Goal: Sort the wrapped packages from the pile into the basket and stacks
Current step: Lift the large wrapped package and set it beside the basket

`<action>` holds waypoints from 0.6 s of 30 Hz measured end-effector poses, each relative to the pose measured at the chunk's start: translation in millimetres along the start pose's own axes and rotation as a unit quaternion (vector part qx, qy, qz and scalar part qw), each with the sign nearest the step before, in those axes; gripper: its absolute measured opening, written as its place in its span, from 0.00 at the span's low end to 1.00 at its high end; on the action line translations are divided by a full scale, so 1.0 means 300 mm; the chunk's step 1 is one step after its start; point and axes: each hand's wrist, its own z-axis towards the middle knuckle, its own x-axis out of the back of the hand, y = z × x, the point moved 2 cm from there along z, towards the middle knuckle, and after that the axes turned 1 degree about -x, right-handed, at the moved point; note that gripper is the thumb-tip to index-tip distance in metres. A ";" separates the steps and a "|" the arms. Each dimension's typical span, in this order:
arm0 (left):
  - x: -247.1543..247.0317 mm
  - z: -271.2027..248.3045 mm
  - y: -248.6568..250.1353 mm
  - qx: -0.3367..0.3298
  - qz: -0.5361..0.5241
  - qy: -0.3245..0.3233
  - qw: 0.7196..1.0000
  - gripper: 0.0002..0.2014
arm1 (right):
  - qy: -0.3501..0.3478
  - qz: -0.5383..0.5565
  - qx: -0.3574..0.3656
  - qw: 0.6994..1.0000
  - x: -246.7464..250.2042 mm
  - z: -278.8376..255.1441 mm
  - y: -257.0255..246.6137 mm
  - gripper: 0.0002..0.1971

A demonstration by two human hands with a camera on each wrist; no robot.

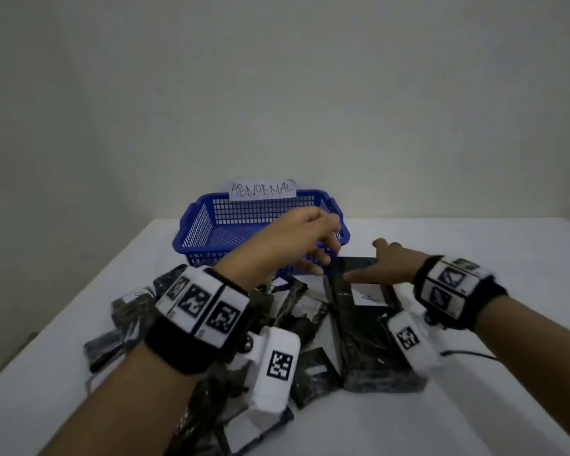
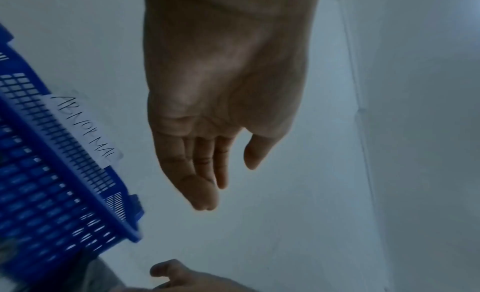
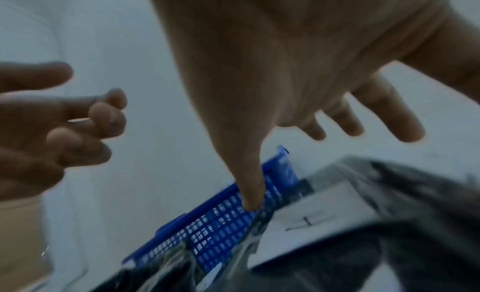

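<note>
A blue mesh basket (image 1: 211,225) labelled ABNORMAL stands at the back of the white table. In front of it lies a long black wrapped package (image 1: 372,337) with a white label (image 1: 369,296). My right hand (image 1: 371,263) is spread just over its far end, holding nothing; whether it touches the wrap is unclear. In the right wrist view the thumb (image 3: 249,183) points down beside the package (image 3: 415,224). My left hand (image 1: 320,255) hovers over the basket's front right corner, fingers relaxed and empty, as the left wrist view confirms (image 2: 228,185).
A pile of black wrapped packages (image 1: 129,311) covers the table's near left, partly under my left forearm. Bare table (image 1: 507,406) stretches to the right, crossed by a thin black cable (image 1: 468,355). A plain wall rises close behind the basket.
</note>
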 end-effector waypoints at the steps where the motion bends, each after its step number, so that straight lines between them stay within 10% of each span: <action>1: -0.025 0.017 -0.007 0.026 0.011 -0.007 1.000 0.12 | -0.032 0.024 -0.012 0.999 -0.004 0.003 0.003 0.56; 5: -0.098 0.069 -0.072 0.068 0.062 -0.031 0.995 0.15 | -0.087 0.116 -0.001 0.989 -0.001 0.004 0.017 0.32; 13: -0.133 0.058 -0.045 -0.033 0.137 -0.021 0.990 0.09 | -0.042 0.281 0.018 0.959 0.065 -0.073 0.116 0.24; 18: -0.054 -0.048 0.032 -0.096 0.260 0.104 0.955 0.18 | 0.042 0.471 0.088 0.877 0.212 -0.197 0.199 0.30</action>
